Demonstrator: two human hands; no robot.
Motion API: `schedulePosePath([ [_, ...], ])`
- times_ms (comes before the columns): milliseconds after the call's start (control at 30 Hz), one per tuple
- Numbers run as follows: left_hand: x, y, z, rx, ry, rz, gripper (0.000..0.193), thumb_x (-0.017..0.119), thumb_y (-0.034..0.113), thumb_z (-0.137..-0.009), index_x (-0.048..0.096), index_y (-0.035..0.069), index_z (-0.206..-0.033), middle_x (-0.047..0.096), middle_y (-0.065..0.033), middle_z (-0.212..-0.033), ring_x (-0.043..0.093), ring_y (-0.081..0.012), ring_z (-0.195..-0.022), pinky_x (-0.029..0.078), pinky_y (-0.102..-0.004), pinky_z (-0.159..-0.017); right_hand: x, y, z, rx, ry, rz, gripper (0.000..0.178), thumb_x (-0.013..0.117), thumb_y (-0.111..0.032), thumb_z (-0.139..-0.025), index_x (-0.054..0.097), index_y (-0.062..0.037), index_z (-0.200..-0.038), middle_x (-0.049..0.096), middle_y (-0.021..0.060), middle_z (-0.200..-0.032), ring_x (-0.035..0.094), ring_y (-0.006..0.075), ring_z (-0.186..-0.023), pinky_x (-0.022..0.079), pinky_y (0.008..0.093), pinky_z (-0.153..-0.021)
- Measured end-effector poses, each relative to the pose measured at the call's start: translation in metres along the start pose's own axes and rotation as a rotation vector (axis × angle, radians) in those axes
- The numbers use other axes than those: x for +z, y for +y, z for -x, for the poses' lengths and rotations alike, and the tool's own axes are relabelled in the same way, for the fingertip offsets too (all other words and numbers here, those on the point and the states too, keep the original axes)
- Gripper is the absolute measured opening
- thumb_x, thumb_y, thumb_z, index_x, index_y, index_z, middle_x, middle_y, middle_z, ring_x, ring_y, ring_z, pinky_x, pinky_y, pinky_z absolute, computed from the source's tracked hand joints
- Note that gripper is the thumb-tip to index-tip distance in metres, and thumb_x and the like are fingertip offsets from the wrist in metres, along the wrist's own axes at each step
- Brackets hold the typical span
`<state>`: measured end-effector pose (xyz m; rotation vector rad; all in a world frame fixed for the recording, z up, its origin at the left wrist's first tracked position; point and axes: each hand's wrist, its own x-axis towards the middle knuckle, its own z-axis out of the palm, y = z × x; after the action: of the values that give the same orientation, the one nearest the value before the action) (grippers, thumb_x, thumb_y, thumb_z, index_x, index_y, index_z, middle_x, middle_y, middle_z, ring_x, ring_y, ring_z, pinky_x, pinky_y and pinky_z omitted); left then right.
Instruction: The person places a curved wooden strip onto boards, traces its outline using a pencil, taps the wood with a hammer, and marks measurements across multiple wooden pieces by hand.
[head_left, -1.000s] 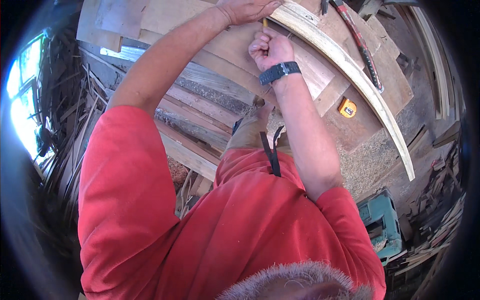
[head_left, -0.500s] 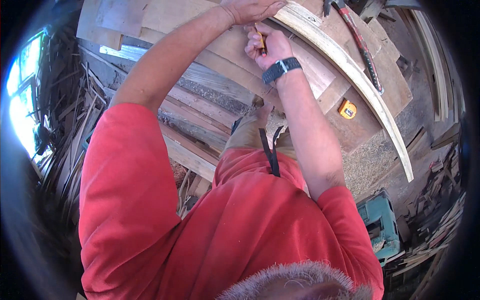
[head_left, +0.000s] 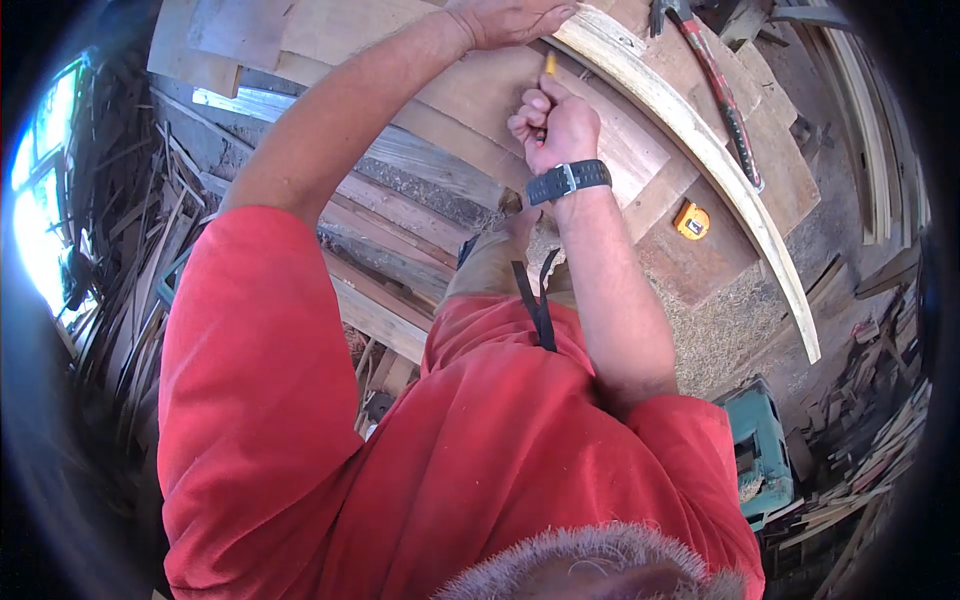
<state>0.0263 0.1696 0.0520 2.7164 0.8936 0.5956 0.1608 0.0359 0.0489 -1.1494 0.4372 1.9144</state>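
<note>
Right hand (head_left: pixel 566 122), pencil (head_left: pixel 550 64) in grip, farther than before from left hand (head_left: pixel 512 20) (hold on curved strip (head_left: pixel 685 115) unclear)

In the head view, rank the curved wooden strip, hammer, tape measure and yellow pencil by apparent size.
1. Curved wooden strip
2. Hammer
3. Tape measure
Yellow pencil: unranked, partly hidden by the right hand.

One long curved pale wooden strip (head_left: pixel 700 132), one yellow tape measure (head_left: pixel 691 221) and one red-and-black hammer (head_left: pixel 716 85) are lying on the wooden table (head_left: pixel 700 265), while two bare hands (head_left: pixel 562 125), one yellow pencil (head_left: pixel 550 64) and one black wristwatch (head_left: pixel 569 182) are showing.
</note>
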Motion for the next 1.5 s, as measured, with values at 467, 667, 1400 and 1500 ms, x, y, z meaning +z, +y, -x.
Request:
schedulePosePath([
  [467,0.001,0.001,0.0,0.021,0.028,-0.025,0.017,0.058,0.022,-0.095,0.067,0.008,-0.097,0.068,-0.0089,-0.097,0.066,-0.0279,-0.094,0.052,-0.0414,-0.082,0.028,-0.006,-0.045,0.13,-0.122,0.098,0.016,0.032,-0.005,-0.103,0.047,-0.0056,-0.098,0.045,0.0011,-0.067,0.04,0.0111,-0.054,0.042,0.0281,-0.051],
  [667,0.001,-0.003,0.002,-0.004,0.02,0.013,0.02,0.056,0.023,-0.097,0.067,0.007,-0.099,0.068,-0.0092,-0.099,0.066,-0.0287,-0.096,0.052,-0.0431,-0.083,-0.006,-0.014,-0.021,0.039,-0.017,-0.205,0.012,0.042,-0.009,-0.107,0.049,-0.0063,-0.097,0.042,-0.0027,-0.066,0.036,0.0092,-0.052,0.038,0.0255,-0.052],
  [1400,0.01,-0.009,0.006,-0.12,-0.124,0.029,0.033,0.046,0.034,-0.103,0.064,0.007,-0.113,0.065,-0.0103,-0.114,0.062,-0.0297,-0.109,0.049,-0.0433,-0.095,-0.178,-0.249,0.162,-0.958,0.404,2.472,0.06,0.087,-0.035,-0.074,0.064,-0.0111,-0.124,0.069,0.0128,-0.109,0.063,0.0359,-0.104,0.053,0.047,-0.088],
  [1500,0.003,0.0,0.002,-0.13,-0.102,0.053,0.04,0.043,0.035,-0.105,0.062,0.007,-0.127,0.062,-0.012,-0.131,0.058,-0.0312,-0.12,0.046,-0.0443,-0.104,-0.189,-0.251,0.153,-1.023,0.433,2.461,0.052,0.086,-0.034,-0.073,0.065,-0.0094,-0.115,0.068,0.0138,-0.103,0.063,0.0362,-0.1,0.054,0.0472,-0.083],
])
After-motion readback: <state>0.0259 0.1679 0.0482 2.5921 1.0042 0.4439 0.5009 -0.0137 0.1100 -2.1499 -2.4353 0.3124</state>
